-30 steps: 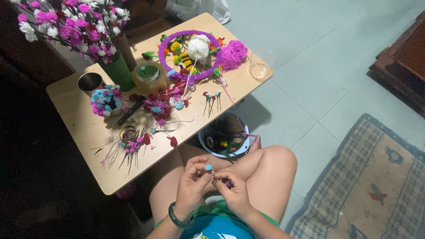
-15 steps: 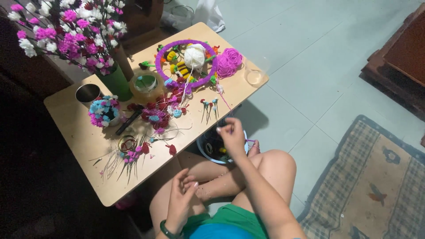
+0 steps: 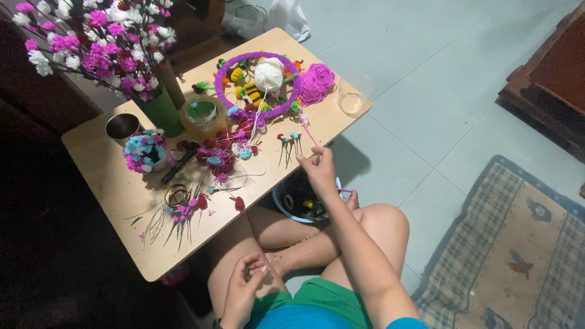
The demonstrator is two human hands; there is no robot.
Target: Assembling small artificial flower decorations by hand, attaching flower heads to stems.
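Now: right hand [image 3: 318, 167] newly stretched to table [image 3: 116, 183] edge, pinching pink yarn [image 3: 317, 82] strand; left hand [image 3: 244, 289] stayed in lap, loosely curled, empty

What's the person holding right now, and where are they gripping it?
The right hand pinches the pink yarn strand partway along, at the table edge. The left hand rests in the lap; whether it holds anything cannot be told.

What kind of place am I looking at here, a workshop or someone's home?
Probably a home room used for crafts: a low wooden table on a tiled floor, a patterned rug, and a vase of artificial flowers beside pink yarn.
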